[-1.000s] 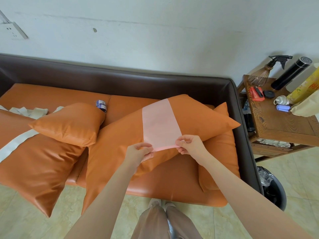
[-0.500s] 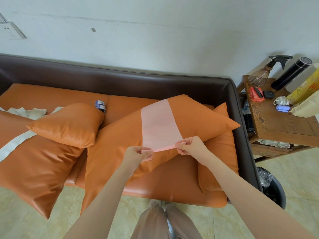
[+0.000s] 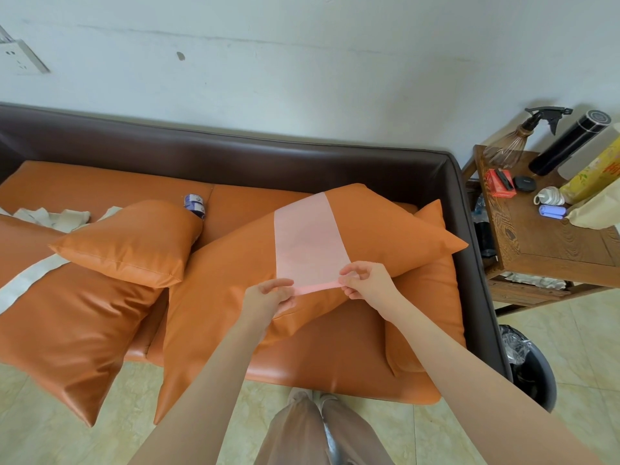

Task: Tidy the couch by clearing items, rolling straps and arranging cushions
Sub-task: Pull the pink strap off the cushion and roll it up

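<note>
Both bare forearms reach forward, hands close together: left hand [image 3: 268, 295] and right hand [image 3: 367, 280] each pinch the rolled near edge of a pale pink fabric strap [image 3: 307, 245]

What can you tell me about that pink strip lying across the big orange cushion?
The pink strap is a wide, flat band of pale, thin, slightly see-through material. It lies smooth over the large orange cushion, running from the cushion's far edge down toward the person. Its near end is turned over into a narrow roll. The left hand and the right hand each pinch one end of that roll. Nothing else touches it.
</note>
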